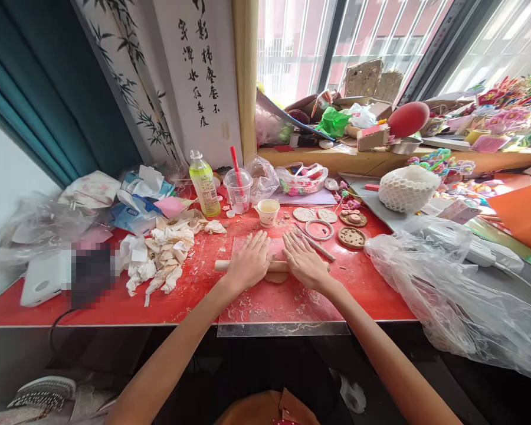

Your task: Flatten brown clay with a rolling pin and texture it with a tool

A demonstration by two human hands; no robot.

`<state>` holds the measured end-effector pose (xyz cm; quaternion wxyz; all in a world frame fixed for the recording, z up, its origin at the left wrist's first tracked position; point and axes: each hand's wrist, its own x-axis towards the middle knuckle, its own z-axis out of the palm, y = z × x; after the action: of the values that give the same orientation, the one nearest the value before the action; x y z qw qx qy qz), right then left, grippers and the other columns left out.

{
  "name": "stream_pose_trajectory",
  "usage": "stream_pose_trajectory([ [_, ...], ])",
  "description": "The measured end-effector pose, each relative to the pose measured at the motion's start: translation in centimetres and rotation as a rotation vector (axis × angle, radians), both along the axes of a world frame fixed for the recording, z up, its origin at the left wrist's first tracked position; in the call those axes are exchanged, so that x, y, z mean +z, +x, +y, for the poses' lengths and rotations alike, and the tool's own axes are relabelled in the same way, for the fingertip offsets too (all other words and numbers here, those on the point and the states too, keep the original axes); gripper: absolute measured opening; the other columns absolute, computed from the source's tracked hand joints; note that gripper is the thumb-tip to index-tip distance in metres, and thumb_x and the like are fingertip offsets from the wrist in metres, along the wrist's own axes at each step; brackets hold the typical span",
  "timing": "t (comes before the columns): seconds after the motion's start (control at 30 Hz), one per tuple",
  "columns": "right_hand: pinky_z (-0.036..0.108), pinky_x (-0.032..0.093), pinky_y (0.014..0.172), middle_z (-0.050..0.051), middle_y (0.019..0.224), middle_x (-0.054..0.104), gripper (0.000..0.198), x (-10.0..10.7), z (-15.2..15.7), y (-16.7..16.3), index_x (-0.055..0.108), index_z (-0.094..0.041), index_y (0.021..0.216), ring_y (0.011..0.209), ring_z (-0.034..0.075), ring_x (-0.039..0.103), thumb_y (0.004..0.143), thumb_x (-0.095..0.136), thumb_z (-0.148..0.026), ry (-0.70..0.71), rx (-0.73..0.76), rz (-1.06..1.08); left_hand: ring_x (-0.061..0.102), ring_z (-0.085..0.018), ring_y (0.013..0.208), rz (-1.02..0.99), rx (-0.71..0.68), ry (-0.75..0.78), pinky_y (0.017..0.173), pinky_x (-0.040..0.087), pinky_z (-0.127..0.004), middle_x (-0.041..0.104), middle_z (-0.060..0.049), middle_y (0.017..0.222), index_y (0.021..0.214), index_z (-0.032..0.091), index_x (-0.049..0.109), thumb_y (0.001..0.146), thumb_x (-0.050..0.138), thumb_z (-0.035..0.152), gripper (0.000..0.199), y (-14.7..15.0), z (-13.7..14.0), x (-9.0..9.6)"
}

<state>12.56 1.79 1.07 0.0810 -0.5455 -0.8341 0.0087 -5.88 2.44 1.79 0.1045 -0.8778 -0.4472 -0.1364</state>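
Observation:
My left hand [251,260] lies flat, fingers stretched forward, over the left part of a wooden rolling pin [277,267]. Over the pin's right part rests my right hand [304,260], also flat with its fingers extended. Beneath the middle of the pin a piece of flattened clay [276,277] shows between the hands; the rest of it is hidden. A clear plastic sheet [283,316] lies under the work and overhangs the table's front edge. Close to my right fingers are a thin stick [321,248] and a ring [319,230].
Ahead stand a paper cup [268,213], a plastic cup with a red straw [238,192] and a drink bottle [205,186]. Crumpled tissues [163,248] lie left. Round clay pieces [352,237] sit right, beside a clear plastic bag [438,295].

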Motion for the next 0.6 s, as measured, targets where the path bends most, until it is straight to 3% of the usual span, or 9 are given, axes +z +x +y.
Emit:
stream_pose_trajectory([
  [0.1,0.044,0.021,0.113,0.011,0.151,0.021,0.062,0.8,-2.7,1.4,0.019,-0.006,0.147,0.140,0.020,0.016,0.096,0.002,-0.037,-0.107,0.056,0.095,0.037,-0.026,0.133,0.005,0.013,0.006,0.110,0.033,-0.043,0.042,-0.014,0.142,0.134,0.006,0.044,0.096,0.025,0.036,0.052,-0.1,-2.9,0.1],
  [0.23,0.050,0.043,0.095,0.002,0.151,0.024,0.052,1.6,-5.8,3.8,0.003,-0.028,0.147,0.137,0.020,0.025,0.095,-0.002,-0.030,-0.227,0.094,0.338,0.036,-0.025,0.134,0.039,-0.054,-0.007,0.109,0.034,-0.041,0.038,-0.013,0.144,0.138,0.007,0.038,0.096,0.026,0.038,0.053,-0.6,-5.9,-0.2],
  [0.3,0.052,0.041,0.094,-0.002,0.150,0.025,0.055,1.6,-6.6,4.6,0.004,-0.033,0.146,0.136,0.020,0.026,0.093,-0.006,-0.025,-0.233,0.106,0.364,0.033,-0.024,0.135,0.064,-0.097,-0.016,0.110,0.033,-0.039,0.034,-0.012,0.147,0.140,0.007,0.033,0.096,0.026,0.038,0.054,-1.1,-6.9,-0.6],
  [0.4,0.054,0.025,0.104,-0.006,0.152,0.016,0.059,1.4,-6.9,4.8,0.004,-0.034,0.147,0.139,0.018,0.014,0.090,-0.008,-0.023,-0.287,0.115,0.473,0.030,-0.023,0.137,0.092,-0.127,-0.032,0.111,0.032,-0.038,0.030,-0.013,0.148,0.141,0.006,0.030,0.096,0.026,0.039,0.056,-1.7,-7.5,-1.0],
  [0.47,0.051,0.021,0.107,-0.010,0.152,0.011,0.058,1.3,-6.8,4.6,0.007,-0.035,0.147,0.140,0.017,0.004,0.091,-0.002,-0.027,-0.414,0.087,0.693,0.027,-0.022,0.139,0.101,-0.137,-0.053,0.112,0.030,-0.038,0.028,-0.013,0.149,0.142,0.006,0.029,0.096,0.026,0.040,0.057,-1.9,-7.4,-1.0],
  [0.53,0.051,0.025,0.106,-0.013,0.151,0.010,0.055,1.5,-6.7,4.3,0.016,-0.036,0.146,0.139,0.018,-0.003,0.092,0.006,-0.035,-0.563,0.019,0.960,0.025,-0.022,0.139,0.104,-0.142,-0.084,0.113,0.028,-0.038,0.026,-0.012,0.150,0.142,0.007,0.027,0.096,0.025,0.041,0.058,-1.9,-6.9,-0.9],
  [0.6,0.053,0.024,0.106,-0.011,0.152,0.011,0.056,1.8,-6.4,4.1,0.020,-0.033,0.146,0.139,0.019,-0.005,0.092,0.008,-0.044,-0.627,-0.021,1.076,0.025,-0.022,0.139,0.102,-0.124,-0.125,0.113,0.027,-0.039,0.026,-0.011,0.151,0.143,0.008,0.026,0.096,0.023,0.043,0.058,-1.8,-6.1,-0.5],
])
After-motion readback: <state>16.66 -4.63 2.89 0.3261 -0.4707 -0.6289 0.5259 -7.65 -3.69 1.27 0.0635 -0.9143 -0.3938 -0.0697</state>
